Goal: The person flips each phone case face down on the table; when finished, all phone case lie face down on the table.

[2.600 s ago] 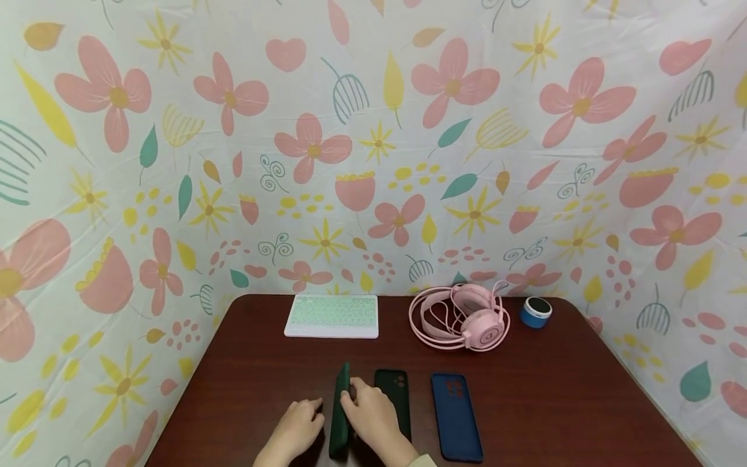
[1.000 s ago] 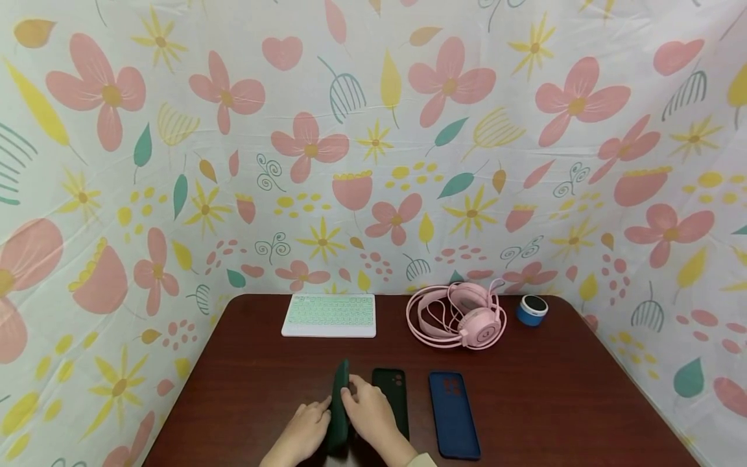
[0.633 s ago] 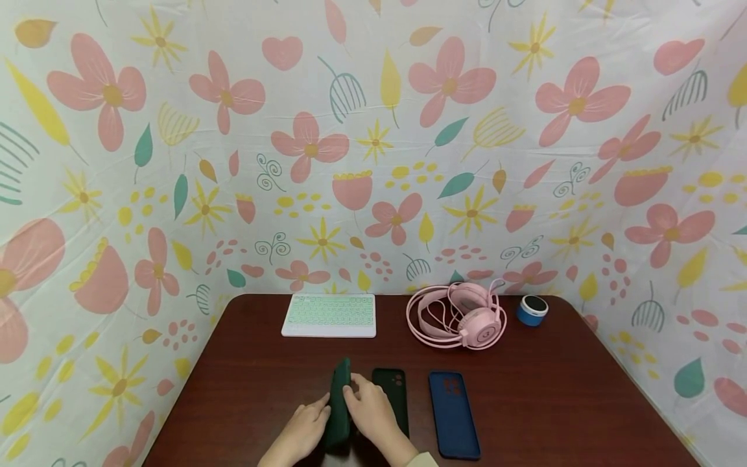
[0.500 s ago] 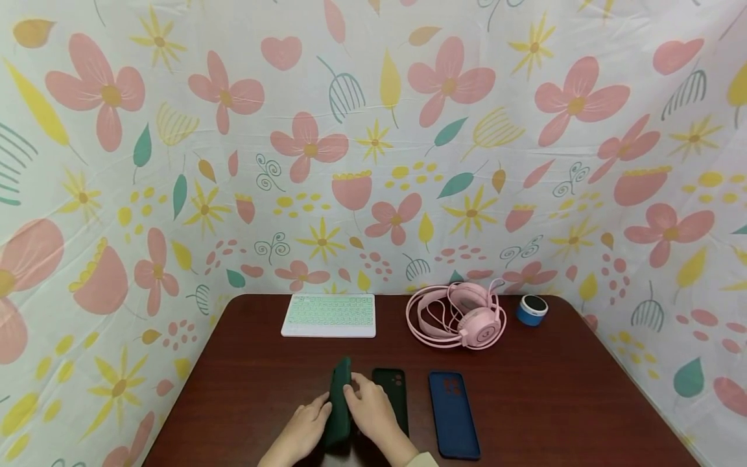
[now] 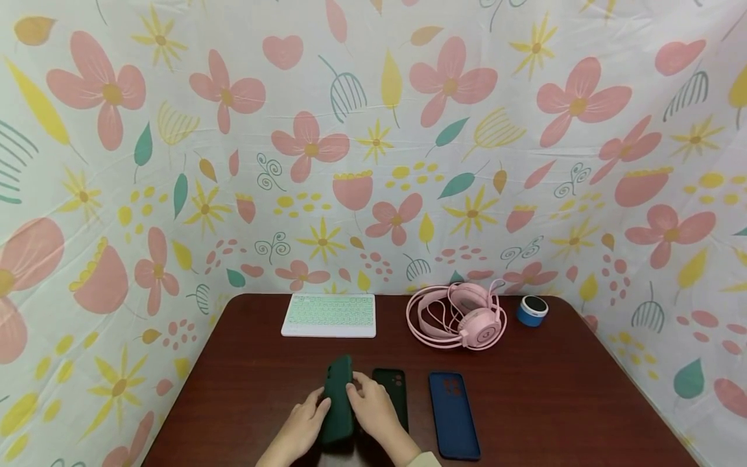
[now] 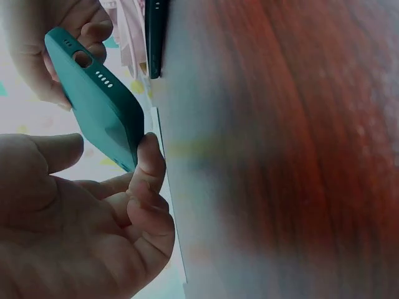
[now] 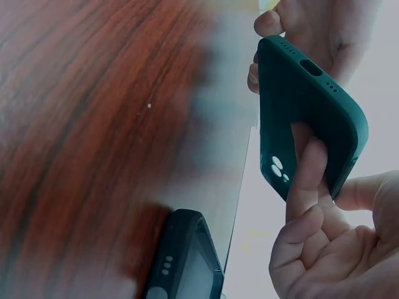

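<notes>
Tilted flatter than half a second ago, the green case [image 5: 338,401] is pinched off the counter [image 5: 554,395] between left hand [image 5: 300,431] and right hand [image 5: 373,415] fingers [image 7: 305,180]. Mid-handling, I judge; next needs steady grip clear of the black case [image 5: 392,397] beside the right fingers.

A dark reddish-brown wooden desk [image 5: 554,402] carries everything. Along its far edge lie a white keyboard with pale green keys [image 5: 329,315], pink headphones [image 5: 461,316] with their coiled cable, and, just right of them, a small blue round speaker [image 5: 532,311]. Nearer the front, a dark green phone case [image 5: 392,395] and a blue phone case [image 5: 453,414] lie flat, side by side but apart.
</notes>
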`<state>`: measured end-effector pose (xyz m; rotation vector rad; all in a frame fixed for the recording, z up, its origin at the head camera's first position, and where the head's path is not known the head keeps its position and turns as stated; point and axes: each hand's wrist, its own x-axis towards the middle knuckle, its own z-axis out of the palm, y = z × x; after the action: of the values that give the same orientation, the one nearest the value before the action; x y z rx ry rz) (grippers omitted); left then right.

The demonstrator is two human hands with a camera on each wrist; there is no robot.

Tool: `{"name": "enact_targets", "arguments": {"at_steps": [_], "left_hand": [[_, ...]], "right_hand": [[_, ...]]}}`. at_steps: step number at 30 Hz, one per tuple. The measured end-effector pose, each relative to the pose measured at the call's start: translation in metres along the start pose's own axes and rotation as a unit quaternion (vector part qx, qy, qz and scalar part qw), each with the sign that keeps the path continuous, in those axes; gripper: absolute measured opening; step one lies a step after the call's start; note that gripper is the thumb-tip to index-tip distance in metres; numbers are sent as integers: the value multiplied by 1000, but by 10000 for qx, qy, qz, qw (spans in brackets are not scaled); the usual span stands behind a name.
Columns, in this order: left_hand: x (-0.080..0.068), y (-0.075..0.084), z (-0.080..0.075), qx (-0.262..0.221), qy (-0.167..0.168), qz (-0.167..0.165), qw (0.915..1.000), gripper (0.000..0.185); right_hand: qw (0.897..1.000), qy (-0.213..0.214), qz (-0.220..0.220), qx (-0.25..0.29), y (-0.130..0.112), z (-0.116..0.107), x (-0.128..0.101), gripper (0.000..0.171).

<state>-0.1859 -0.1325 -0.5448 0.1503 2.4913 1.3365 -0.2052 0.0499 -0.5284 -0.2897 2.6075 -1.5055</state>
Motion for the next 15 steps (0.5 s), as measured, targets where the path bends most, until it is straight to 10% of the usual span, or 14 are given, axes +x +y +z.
{"name": "enact_targets", "arguments": {"at_steps": [15], "left_hand": [[0, -4, -4, 29, 233, 230, 9995, 66]], "right_hand": [[9999, 102, 1, -1, 2, 2, 0, 44]]}}
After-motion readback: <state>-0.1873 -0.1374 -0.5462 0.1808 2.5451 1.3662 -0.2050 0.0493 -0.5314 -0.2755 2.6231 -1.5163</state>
